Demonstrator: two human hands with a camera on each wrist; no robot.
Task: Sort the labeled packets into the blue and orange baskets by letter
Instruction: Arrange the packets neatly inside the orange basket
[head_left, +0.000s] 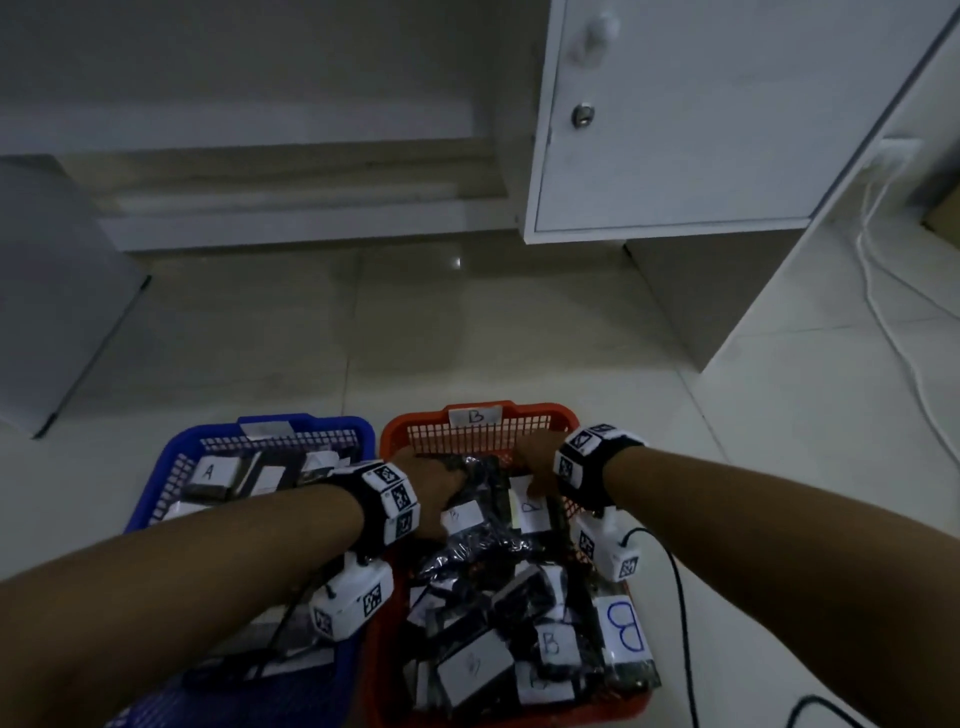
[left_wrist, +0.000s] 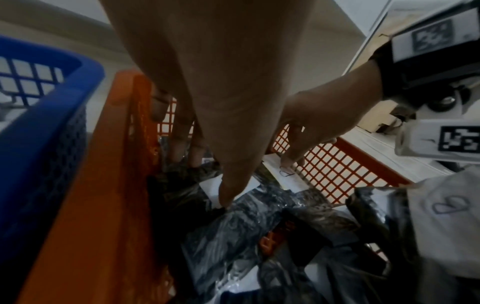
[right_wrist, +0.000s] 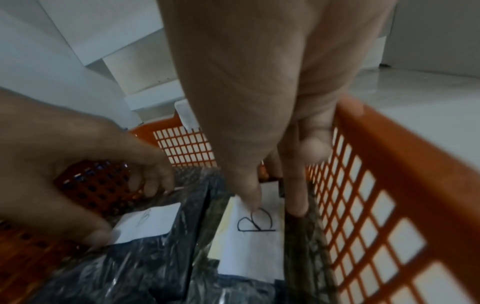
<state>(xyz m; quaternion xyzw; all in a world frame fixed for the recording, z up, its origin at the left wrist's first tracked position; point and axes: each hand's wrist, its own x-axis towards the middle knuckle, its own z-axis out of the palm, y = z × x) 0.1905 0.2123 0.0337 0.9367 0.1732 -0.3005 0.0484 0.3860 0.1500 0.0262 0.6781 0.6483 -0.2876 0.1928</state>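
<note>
Fingers (left_wrist: 182, 131) of the left hand (head_left: 426, 486) are curled round the far left edge of a dark packet (left_wrist: 241, 224) inside the orange basket (head_left: 563, 415), with the thumb pressed on its white label (right_wrist: 145, 222). The right hand (head_left: 537, 462) is held over a second packet (right_wrist: 257, 232) marked "B", just beside the basket's right wall; its thumb is laid on the white label and one finger (right_wrist: 296, 197) is set against the packet's right edge, so the packet appears to be pinched between them. Both packets are seen lying side by side at the far end of the orange basket, which is tagged "B" on its far rim and is filled with a loose heap of dark packets with white labels (head_left: 519, 613), several marked "B". The blue basket (head_left: 291, 428) is placed touching the orange one on its left, and packets are held in it too, one marked "A" (head_left: 210, 475). Both baskets are set on a pale tiled floor (head_left: 467, 338), with a white cabinet (head_left: 701, 130) beyond them.
</note>
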